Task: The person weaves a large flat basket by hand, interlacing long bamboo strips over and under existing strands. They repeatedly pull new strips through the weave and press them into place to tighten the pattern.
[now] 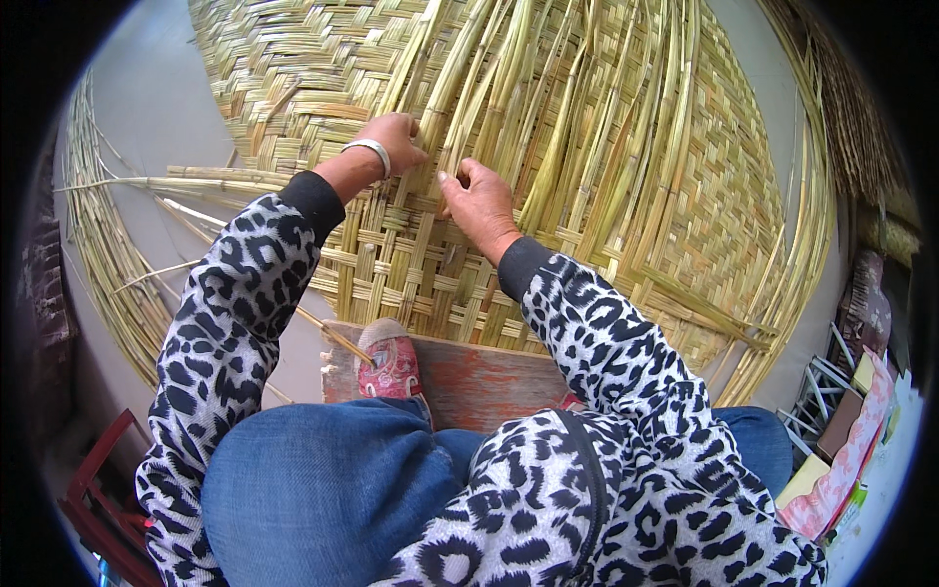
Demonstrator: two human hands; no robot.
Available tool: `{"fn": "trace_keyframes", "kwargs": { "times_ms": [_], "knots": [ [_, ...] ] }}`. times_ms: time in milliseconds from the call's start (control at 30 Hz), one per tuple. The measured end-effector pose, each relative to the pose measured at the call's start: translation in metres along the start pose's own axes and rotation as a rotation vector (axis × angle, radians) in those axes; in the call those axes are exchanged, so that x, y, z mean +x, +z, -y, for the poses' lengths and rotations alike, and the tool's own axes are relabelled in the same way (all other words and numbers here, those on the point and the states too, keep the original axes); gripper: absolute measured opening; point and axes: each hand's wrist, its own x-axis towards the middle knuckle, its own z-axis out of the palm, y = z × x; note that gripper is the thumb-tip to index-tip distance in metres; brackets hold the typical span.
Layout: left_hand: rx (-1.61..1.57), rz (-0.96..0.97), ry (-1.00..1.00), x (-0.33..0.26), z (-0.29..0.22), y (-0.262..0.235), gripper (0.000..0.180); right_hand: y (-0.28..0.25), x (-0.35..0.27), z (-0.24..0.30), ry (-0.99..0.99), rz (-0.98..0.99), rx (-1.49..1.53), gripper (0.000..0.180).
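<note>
Right hand (480, 207) pinches a strip (455, 141); whether my left hand (395, 145), alongside, grips, I can't tell. Hard tugging could split that strip.

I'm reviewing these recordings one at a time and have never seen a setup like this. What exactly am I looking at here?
There is no machine here: a person works with two bare hands. The single picture comes from a wide fisheye camera worn on their head, looking down, so straight edges bend and the corners go black.

A large woven mat lies over a pale floor, with long strips running across it. A worn wooden board is at its near edge.

The left hand and right hand are at the strips, fingers curled; their exact grip is hard to tell.
</note>
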Motion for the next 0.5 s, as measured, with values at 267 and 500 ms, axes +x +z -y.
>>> {"fn": "trace_keyframes", "kwargs": {
  "times_ms": [267,500],
  "knots": [
    [-0.188,0.231,-0.121,-0.010,0.010,-0.008,0.030,0.001,0.003,-0.007,-0.002,0.038,0.045,0.028],
    [0.087,0.005,0.024,-0.028,0.001,-0.007,0.026,0.000,0.003,-0.006,-0.014,0.049,0.063,0.028]
  ]
}}
